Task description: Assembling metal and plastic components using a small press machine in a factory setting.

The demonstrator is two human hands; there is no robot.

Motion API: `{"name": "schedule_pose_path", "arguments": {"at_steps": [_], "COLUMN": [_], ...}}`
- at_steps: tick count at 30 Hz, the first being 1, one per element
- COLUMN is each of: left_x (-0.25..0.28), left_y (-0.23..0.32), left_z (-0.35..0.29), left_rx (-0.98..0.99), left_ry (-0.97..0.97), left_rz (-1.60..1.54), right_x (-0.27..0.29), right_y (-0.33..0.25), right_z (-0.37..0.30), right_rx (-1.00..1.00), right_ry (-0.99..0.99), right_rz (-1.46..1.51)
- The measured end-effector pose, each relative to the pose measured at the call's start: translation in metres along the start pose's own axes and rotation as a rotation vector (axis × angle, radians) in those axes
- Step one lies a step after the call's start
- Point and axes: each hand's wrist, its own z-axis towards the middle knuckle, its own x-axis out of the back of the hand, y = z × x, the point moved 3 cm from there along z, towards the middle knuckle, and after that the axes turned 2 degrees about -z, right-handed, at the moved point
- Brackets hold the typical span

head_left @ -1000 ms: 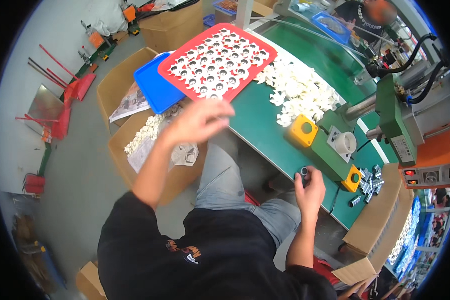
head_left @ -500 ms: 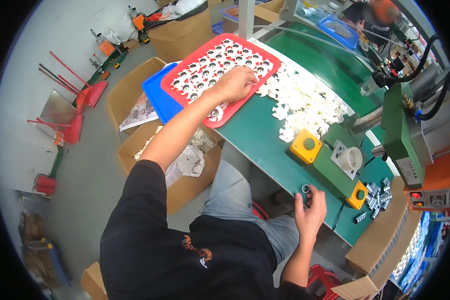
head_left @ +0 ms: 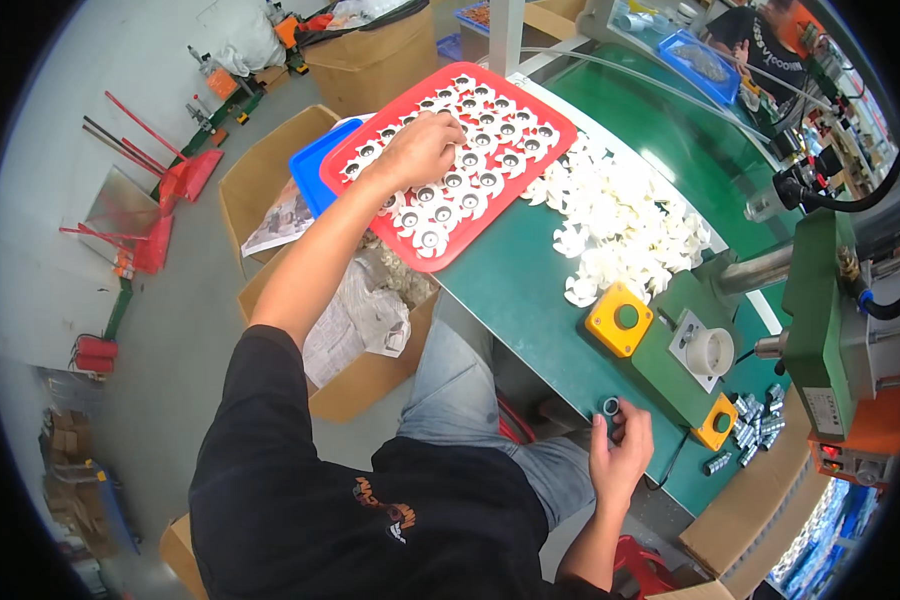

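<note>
My left hand (head_left: 422, 150) is over the middle of a red tray (head_left: 457, 250), its fingers curled together and the tips partly hidden. Whether a piece is pinched in them I cannot make out. Rows of white, petal-edged plastic parts with dark round centres, such as the near one (head_left: 430, 240), fill the tray around it. At the table's front edge, my right hand (head_left: 622, 452) has a small grey metal ring (head_left: 611, 406) between thumb and index fingertips. Beyond the tray's right side spreads a heap of loose white plastic parts (head_left: 635, 225).
A green press (head_left: 815, 310) stands at the right, with a white round holder (head_left: 710, 352) and yellow button boxes (head_left: 620, 320) on its base. Metal sleeves (head_left: 760, 425) lie beside it. A blue tray (head_left: 315, 165) sits under the red one; open cartons (head_left: 355, 385) stand below left.
My left hand has moved from the red tray's right side leftward to its middle. The near-corner part it covered now shows. My right hand keeps its place by the ring; the view has shifted slightly.
</note>
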Motion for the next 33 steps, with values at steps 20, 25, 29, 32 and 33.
{"name": "schedule_pose_path", "arguments": {"at_steps": [20,25,29,32,33], "left_x": [0.036,0.028,0.050,0.071,0.076], "left_y": [-0.017,-0.013,-0.015,-0.015,-0.015], "left_z": [-0.041,-0.042,-0.043,-0.047,-0.050], "left_rx": [0.070,-0.009,-0.007,0.142,0.144], "left_ry": [-0.001,-0.021,0.069,-0.022,-0.029], "left_rz": [0.035,0.062,0.098,0.095,0.096], "right_x": [0.000,0.000,-0.001,-0.002,-0.003], "right_y": [0.005,0.005,0.006,0.009,0.010], "right_z": [0.005,0.005,0.003,0.002,0.000], "right_rx": [-0.032,-0.039,-0.045,-0.031,-0.016], "right_ry": [-0.059,-0.068,-0.060,-0.019,-0.005], "right_rz": [0.037,0.033,0.040,0.030,0.029]}}
